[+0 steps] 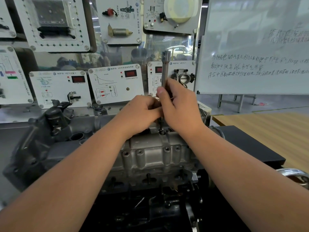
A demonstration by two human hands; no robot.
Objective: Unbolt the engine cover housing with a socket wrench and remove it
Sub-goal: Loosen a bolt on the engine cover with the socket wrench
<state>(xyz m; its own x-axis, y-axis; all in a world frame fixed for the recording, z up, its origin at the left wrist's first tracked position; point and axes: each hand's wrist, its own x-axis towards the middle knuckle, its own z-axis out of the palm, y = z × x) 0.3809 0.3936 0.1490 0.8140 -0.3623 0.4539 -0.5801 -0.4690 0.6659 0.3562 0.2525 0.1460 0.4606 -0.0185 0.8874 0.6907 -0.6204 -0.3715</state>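
Observation:
The grey cast engine cover housing (155, 154) lies across the engine block in the middle of the view, with several bolt holes along its near side. A long steel socket wrench (165, 67) stands upright above the housing's far edge, its lower shaft (160, 125) reaching down to a bolt there. My right hand (180, 106) grips the wrench's middle, thumb up along it. My left hand (142, 111) curls round the tool just below and to the left, touching the right hand. The tool's lower part is mostly hidden by both hands.
Training display panels (115, 84) with gauges stand just behind the engine. A whiteboard (254, 47) fills the right background. A wooden table (267, 128) and a black slab (247, 144) sit to the right. A shiny metal part (296, 176) lies at the right edge.

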